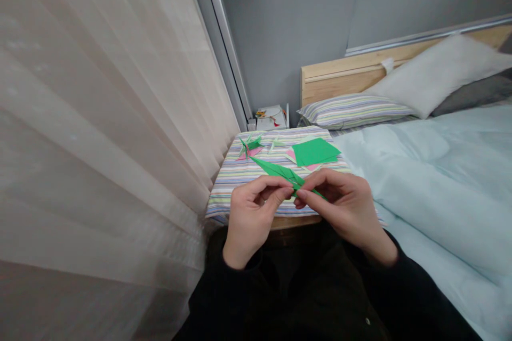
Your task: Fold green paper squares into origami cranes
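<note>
A narrow, folded piece of green origami paper (pixel 276 169) is held in front of me, its long point aimed up and to the left. My left hand (pixel 254 216) pinches its near part between thumb and forefinger. Close beside it, my right hand (pixel 340 205) pinches the same paper, and the two sets of fingertips almost meet. The fingers cover part of the folds. Beyond my hands, a stack of flat green paper squares (pixel 315 151) lies on the striped cloth (pixel 228 186), with pink and pale sheets poking out beneath. Folded green paper cranes (pixel 252 145) stand at the cloth's far left.
A pale curtain (pixel 120 117) hangs close on the left. To the right is a bed with a light blue quilt (pixel 432 170), a striped pillow (pixel 356 111) and a white pillow (pixel 436 74). Small items lie on a white stand (pixel 272 117) behind the cloth-covered table.
</note>
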Demonstrator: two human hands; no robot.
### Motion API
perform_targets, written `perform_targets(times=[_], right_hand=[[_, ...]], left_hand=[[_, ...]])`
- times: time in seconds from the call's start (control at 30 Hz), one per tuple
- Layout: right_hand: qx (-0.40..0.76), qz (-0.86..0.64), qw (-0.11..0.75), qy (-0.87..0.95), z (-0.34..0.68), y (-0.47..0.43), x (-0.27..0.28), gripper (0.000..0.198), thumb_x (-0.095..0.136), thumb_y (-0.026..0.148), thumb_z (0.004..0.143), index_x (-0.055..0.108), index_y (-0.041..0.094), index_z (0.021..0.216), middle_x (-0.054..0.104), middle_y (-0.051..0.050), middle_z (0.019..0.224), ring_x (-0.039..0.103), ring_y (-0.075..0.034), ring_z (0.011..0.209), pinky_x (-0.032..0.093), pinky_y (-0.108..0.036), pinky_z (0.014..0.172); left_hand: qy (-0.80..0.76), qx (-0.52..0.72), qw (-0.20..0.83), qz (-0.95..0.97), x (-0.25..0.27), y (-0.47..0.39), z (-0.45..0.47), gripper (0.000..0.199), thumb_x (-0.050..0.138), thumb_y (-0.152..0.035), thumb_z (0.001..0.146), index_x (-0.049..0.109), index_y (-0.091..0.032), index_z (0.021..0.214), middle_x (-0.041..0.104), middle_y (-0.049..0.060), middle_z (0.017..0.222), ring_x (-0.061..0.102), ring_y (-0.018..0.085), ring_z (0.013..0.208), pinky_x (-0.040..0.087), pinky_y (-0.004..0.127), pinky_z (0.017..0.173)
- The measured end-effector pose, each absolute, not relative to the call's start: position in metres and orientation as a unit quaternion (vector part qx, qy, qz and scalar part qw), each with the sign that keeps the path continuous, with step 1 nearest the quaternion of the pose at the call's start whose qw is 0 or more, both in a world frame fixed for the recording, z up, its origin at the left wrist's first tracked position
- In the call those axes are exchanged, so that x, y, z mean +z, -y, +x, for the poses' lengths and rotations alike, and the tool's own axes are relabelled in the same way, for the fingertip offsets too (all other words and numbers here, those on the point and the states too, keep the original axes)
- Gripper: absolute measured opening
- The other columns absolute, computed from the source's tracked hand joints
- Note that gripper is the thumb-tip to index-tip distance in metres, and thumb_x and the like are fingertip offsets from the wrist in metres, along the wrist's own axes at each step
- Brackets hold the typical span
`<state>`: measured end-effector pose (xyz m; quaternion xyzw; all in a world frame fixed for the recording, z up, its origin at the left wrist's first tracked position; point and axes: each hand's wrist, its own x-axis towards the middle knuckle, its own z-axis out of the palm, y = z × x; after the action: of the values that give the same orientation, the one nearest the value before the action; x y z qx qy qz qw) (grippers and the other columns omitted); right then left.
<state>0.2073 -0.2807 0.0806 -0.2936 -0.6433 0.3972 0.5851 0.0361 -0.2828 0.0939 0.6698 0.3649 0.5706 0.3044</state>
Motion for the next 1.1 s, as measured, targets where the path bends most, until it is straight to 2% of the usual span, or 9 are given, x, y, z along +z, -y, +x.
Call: perform_targets(times=[0.13,0.4,0.7,0.83,1.0,1.1], right_hand=[[0.397,-0.300,0.613,0.614,0.207,0.284,0.080,0.015,0.079,0.019,0.082,0.067,0.019,0.073,0.073,-0.002,0.068,0.070,-0.016,0.062,0.053,-0.026,0.059],[0.446,-0.297,0.612,0.582,0.207,0.290,0.084,0.022,0.086,0.019,0.074,0.065,0.018,0.068,0.072,-0.002,0.068,0.069,-0.015,0.060,0.054,-0.025,0.057],[0.426,-0.303,0.610,0.596,0.206,0.292,0.088,0.023,0.082,0.015,0.076,0.062,0.019,0.067,0.069,-0.002,0.073,0.065,-0.015,0.066,0.052,-0.026,0.059],[0.459,-0.297,0.644,0.536,0.204,0.288,0.087,0.024,0.083,0.017,0.077,0.060,0.020,0.072,0.068,0.001,0.077,0.065,-0.013,0.068,0.056,-0.025,0.063],[0.524,-0.265,0.686,0.430,0.191,0.285,0.079,0.031,0.088,0.019,0.072,0.060,0.023,0.085,0.069,0.004,0.081,0.066,-0.011,0.069,0.057,-0.024,0.063],[0.585,-0.255,0.670,0.379,0.180,0.285,0.075,0.038,0.090,0.022,0.070,0.060,0.024,0.094,0.073,0.003,0.079,0.068,-0.012,0.071,0.057,-0.026,0.069]], left_hand=[[-0.371,0.572,0.308,0.663,0.095,0.287,0.039,0.004,0.076,-0.016,0.084,0.076,-0.019,0.081,0.076,-0.001,0.077,0.072,0.011,0.073,0.059,0.018,0.071],[-0.374,0.575,0.336,0.645,0.098,0.291,0.044,0.007,0.076,-0.014,0.082,0.074,-0.018,0.077,0.075,-0.001,0.074,0.071,0.011,0.070,0.059,0.019,0.069],[-0.355,0.620,0.334,0.615,0.099,0.293,0.047,0.012,0.079,-0.011,0.078,0.069,-0.017,0.078,0.069,-0.002,0.072,0.067,0.009,0.066,0.057,0.017,0.065],[-0.349,0.652,0.276,0.614,0.093,0.293,0.051,0.013,0.077,-0.009,0.080,0.070,-0.019,0.085,0.070,-0.003,0.079,0.068,0.009,0.071,0.057,0.016,0.066],[-0.374,0.660,0.165,0.631,0.081,0.295,0.056,0.022,0.074,-0.012,0.086,0.077,-0.024,0.104,0.078,0.000,0.097,0.073,0.013,0.087,0.059,0.021,0.079],[-0.398,0.675,0.100,0.613,0.073,0.296,0.061,0.023,0.074,-0.014,0.087,0.078,-0.024,0.107,0.079,0.001,0.099,0.074,0.015,0.090,0.059,0.025,0.084]])
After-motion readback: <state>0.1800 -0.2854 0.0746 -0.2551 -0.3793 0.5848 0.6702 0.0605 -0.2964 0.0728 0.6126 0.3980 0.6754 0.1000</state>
